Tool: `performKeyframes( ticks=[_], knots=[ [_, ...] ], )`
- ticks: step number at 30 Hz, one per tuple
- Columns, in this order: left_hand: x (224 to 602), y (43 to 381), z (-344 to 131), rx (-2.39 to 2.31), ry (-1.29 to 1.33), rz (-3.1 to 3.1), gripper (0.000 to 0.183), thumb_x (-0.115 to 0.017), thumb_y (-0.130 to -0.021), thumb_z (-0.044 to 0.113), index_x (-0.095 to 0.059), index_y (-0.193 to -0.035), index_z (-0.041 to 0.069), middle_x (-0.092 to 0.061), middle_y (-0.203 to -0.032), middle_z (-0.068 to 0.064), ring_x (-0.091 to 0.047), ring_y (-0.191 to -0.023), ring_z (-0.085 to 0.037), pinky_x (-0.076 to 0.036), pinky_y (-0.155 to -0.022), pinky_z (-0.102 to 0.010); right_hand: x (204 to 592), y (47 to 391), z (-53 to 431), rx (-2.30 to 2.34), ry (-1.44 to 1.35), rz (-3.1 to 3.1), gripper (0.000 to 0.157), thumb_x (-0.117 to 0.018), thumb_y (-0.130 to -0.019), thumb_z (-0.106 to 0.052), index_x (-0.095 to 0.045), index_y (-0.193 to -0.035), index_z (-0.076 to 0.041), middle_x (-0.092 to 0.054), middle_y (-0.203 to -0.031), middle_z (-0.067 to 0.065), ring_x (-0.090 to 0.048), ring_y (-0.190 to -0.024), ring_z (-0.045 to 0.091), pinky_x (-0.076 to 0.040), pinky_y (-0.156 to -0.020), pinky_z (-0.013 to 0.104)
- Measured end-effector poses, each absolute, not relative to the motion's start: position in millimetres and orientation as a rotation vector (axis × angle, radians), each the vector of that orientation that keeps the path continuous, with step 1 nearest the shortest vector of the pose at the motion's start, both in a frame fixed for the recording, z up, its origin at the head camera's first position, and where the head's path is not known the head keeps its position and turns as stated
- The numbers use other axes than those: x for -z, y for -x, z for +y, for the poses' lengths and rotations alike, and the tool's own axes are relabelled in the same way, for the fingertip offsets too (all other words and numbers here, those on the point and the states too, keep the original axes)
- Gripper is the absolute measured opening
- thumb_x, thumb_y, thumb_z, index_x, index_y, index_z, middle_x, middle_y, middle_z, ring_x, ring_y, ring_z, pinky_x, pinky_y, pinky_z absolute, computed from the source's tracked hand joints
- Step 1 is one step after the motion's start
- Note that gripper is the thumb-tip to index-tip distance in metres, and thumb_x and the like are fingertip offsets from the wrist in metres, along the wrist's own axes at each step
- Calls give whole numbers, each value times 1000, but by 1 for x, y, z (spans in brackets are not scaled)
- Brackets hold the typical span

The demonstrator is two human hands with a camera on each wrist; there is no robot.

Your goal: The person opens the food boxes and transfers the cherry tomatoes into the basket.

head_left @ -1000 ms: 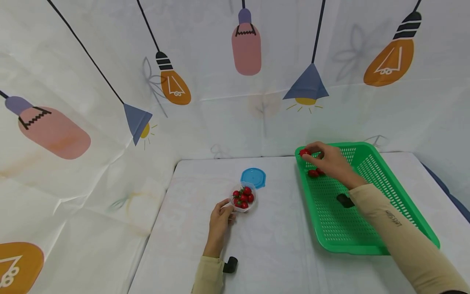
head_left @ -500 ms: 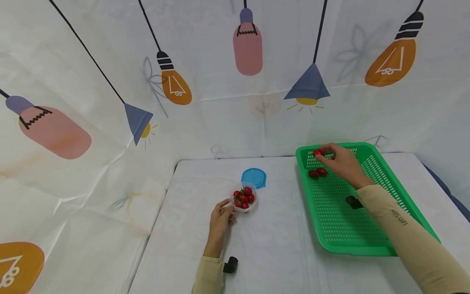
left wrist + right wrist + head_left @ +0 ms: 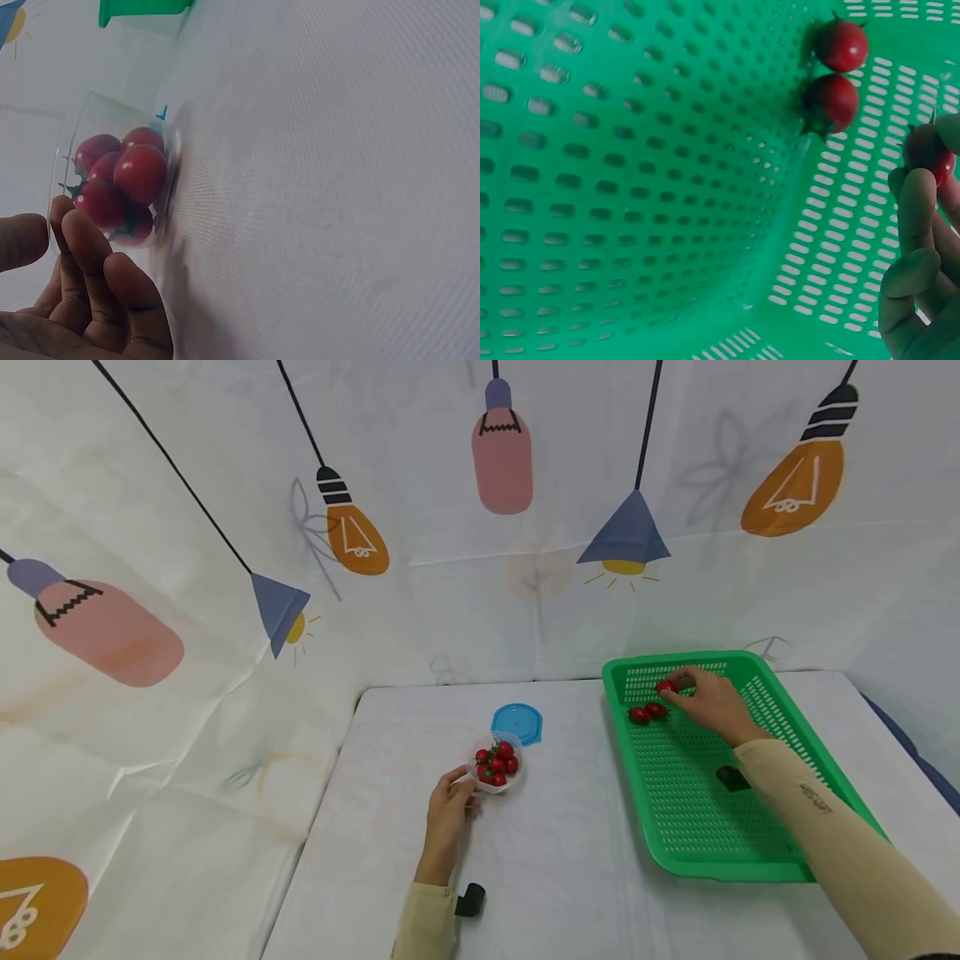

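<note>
A small clear plastic tub [image 3: 112, 114] with several red cherry tomatoes [image 3: 497, 763] in it stands on the white-covered table. My left hand [image 3: 447, 810] pinches the tub's near-left rim between thumb and fingers. Over the back of the green perforated basket [image 3: 652, 839], my right hand [image 3: 708, 700] holds one cherry tomato [image 3: 928, 155] between thumb and fingertips, its green stem pointing up in the right wrist view. Two more tomatoes lie side by side on the basket floor at the back left, one of them this tomato [image 3: 841, 46], close to the held one.
A blue lid [image 3: 517, 723] lies on the table just behind the tub. White cloth [image 3: 558, 860] spreads between tub and basket. Behind the table hangs a white sheet [image 3: 450, 618] printed with lamps and bulbs.
My right hand has moved right and slightly down with its tomato, from the basket's back-left rim to inside it, uncovering the two lying tomatoes. My left hand and the tub have stayed put.
</note>
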State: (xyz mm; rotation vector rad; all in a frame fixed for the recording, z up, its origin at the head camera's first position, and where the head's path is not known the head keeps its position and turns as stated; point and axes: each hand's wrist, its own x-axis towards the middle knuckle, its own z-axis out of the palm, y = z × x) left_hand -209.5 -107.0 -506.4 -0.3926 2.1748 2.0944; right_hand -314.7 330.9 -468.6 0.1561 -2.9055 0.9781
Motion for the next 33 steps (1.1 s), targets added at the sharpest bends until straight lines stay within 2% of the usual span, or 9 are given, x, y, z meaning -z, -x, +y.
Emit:
performKeyframes(
  ticks=[4,11,15,17,25,30,33],
  knots=[
    [494,203,-105,-2092,386,2180,42,-56,-103,15,-51,-141,-2,-67,-111,-26,-62,-92,-34,-51,-84,-43,472,316,335,-987,-135,-2936,49,-63,-101,-37,-58,-127,4,-62,-125,31,-58,-112,49,-47,-85,61],
    [497,201,-105,-2117,353,2208,44,-56,-103,15,-49,-140,-6,-68,-105,-23,-61,-91,-39,-52,-77,-40,478,319,339,-1011,-97,-2986,47,-65,-100,-32,-56,-128,5,-61,-125,32,-58,-112,49,-48,-86,60],
    [498,204,-105,-2099,398,2189,42,-56,-103,15,-51,-141,-4,-69,-105,-20,-61,-95,-42,-51,-80,-41,481,321,341,-993,-98,-3004,47,-66,-99,-30,-56,-127,6,-62,-124,32,-59,-110,49,-48,-85,59],
    [506,208,-106,-2090,415,2182,42,-57,-103,15,-51,-141,-2,-69,-106,-19,-61,-95,-40,-51,-81,-41,483,322,341,-978,-91,-3015,47,-66,-99,-31,-56,-126,6,-62,-123,32,-60,-109,49,-49,-84,59],
    [536,216,-110,-2117,425,2181,45,-60,-102,24,-52,-142,5,-70,-106,-14,-61,-84,-22,-50,-75,-32,493,326,342,-926,-76,-3058,45,-66,-99,-30,-57,-124,7,-64,-120,33,-64,-102,46,-52,-79,54],
    [536,215,-110,-2130,416,2200,43,-60,-101,23,-54,-139,4,-71,-102,-12,-61,-81,-19,-50,-73,-30,495,328,341,-918,-63,-3075,46,-65,-98,-29,-57,-125,8,-64,-120,33,-65,-101,45,-53,-77,52],
    [529,213,-109,-2128,410,2200,43,-59,-102,21,-53,-140,2,-70,-103,-15,-62,-83,-23,-51,-74,-33,495,327,340,-935,-63,-3071,48,-66,-98,-29,-57,-126,8,-65,-120,32,-65,-101,45,-53,-77,52]
  ],
)
